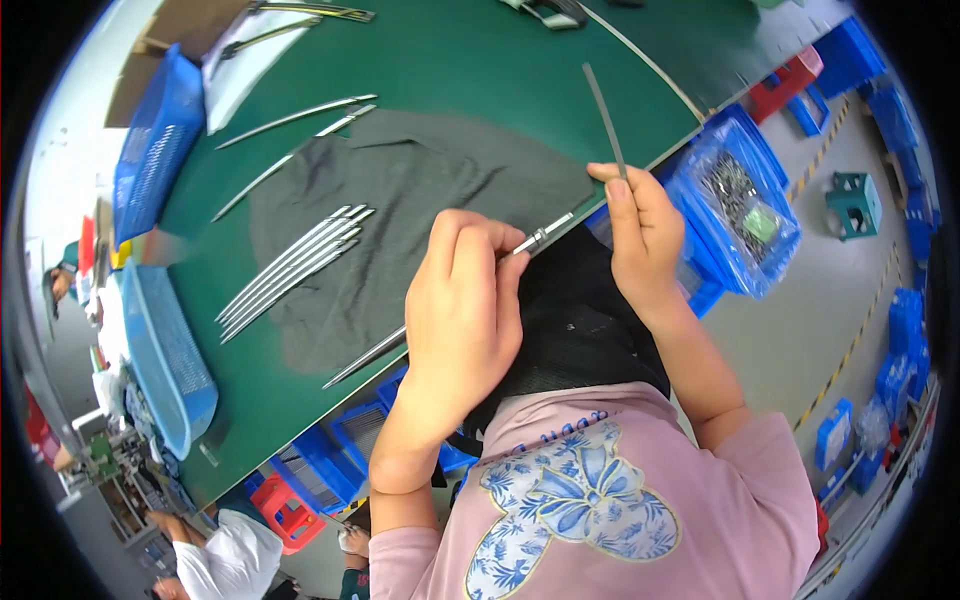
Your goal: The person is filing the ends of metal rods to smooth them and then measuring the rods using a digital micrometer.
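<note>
My left hand (462,305) is closed around a slim metal rod (370,357). The rod's pointed end sticks out to the left over the table edge, and its stepped, collared end shows past my fingertips; the middle is hidden in my palm. Between thumb and fingers my right hand (645,235) pinches a thin, flat grey strip (603,115), which points up and away. A dark grey cloth (430,165) lies wrinkled on the table. On its left part several similar pointed rods (290,275) lie side by side. Two more rods (290,122) lie apart beyond them.
The green table (460,60) carries blue baskets (165,350) along its left side. At my right, a blue bin (735,200) lined with plastic holds many small metal parts. A tool with a dark handle (555,12) lies at the far edge. Another person (230,555) sits at lower left.
</note>
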`<state>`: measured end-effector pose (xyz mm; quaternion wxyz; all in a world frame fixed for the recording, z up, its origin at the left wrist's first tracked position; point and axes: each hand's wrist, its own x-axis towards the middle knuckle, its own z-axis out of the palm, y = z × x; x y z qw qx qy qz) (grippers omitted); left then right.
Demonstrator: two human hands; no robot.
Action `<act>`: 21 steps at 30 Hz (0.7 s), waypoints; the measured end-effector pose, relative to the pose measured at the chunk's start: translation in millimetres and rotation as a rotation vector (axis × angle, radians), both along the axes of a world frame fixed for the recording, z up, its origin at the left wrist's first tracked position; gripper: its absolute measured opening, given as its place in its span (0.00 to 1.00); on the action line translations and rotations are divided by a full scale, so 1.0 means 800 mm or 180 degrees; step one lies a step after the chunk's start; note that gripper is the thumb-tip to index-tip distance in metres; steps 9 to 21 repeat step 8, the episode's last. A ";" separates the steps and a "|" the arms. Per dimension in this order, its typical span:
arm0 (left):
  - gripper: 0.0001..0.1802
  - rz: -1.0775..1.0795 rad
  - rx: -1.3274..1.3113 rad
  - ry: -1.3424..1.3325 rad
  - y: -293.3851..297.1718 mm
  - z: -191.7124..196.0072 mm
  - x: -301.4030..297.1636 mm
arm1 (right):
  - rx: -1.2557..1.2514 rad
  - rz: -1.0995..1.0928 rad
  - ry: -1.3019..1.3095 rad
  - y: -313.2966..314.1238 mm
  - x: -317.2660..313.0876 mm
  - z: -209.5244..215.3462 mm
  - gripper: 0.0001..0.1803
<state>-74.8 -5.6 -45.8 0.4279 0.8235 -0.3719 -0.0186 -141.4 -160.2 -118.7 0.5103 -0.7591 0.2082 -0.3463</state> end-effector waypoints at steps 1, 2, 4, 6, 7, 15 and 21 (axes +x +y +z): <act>0.08 -0.0029 -0.0081 -0.0301 0.007 0.024 -0.003 | 0.0005 -0.0049 -0.0049 0.001 0.001 0.000 0.11; 0.06 0.0018 -0.0200 -0.0601 0.025 0.045 -0.002 | 0.0257 -0.0073 -0.0118 0.002 0.002 0.000 0.11; 0.06 0.1023 -0.1018 -0.0404 0.077 0.080 -0.017 | 0.0524 0.0098 -0.0268 0.006 -0.003 0.012 0.11; 0.11 0.0039 -0.2963 0.0071 0.138 0.131 -0.017 | 0.1338 0.0927 -0.0438 0.030 -0.010 0.027 0.11; 0.11 -0.0103 -0.3852 -0.0032 0.155 0.146 -0.024 | 0.1569 0.1358 -0.0540 0.052 -0.007 0.030 0.11; 0.12 -0.0566 -0.4684 0.0305 0.164 0.148 -0.024 | 0.1531 0.1765 -0.0535 0.065 -0.008 0.028 0.10; 0.12 -0.0566 -0.4684 0.0305 0.164 0.148 -0.024 | 0.1531 0.1765 -0.0535 0.065 -0.008 0.028 0.10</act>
